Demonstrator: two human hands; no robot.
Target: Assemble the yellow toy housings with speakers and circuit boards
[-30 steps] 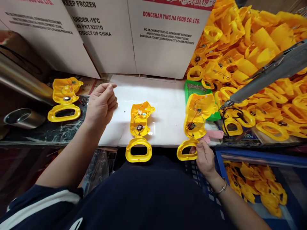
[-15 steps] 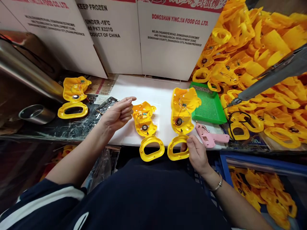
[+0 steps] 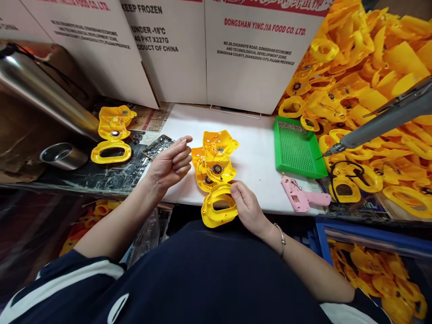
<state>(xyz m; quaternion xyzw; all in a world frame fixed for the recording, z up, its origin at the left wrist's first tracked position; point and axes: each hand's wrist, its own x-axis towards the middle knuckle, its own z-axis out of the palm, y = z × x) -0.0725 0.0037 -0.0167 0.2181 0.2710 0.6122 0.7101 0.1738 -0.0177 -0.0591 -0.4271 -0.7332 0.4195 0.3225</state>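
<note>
My right hand [image 3: 249, 208] grips the oval loop of a yellow plastic shell [image 3: 219, 150] with a small round speaker and thin wires inside. This shell overlaps a second yellow shell [image 3: 199, 168], which lies on the white board and is partly hidden beneath it. To the left, my left hand [image 3: 173, 163] is closed, thumb and forefinger pinched together; anything between them is too small to make out. Behind that hand sits a dark shallow tray [image 3: 158, 146] of tiny metal parts.
Another yellow shell [image 3: 114, 122] lies left, by a steel cup [image 3: 63, 156] and steel flask [image 3: 50, 87]. On the right are a green basket [image 3: 299, 150], a pink gun-shaped shell [image 3: 303, 197], a hanging electric screwdriver [image 3: 367, 127] and heaped yellow shells [image 3: 398, 58]. White cartons [image 3: 243, 81] stand behind.
My right hand has carried its shell leftward from near the green basket until it overlaps the other shell. My left hand has come in towards the dark tray, fingers pinched. The view has shifted left.
</note>
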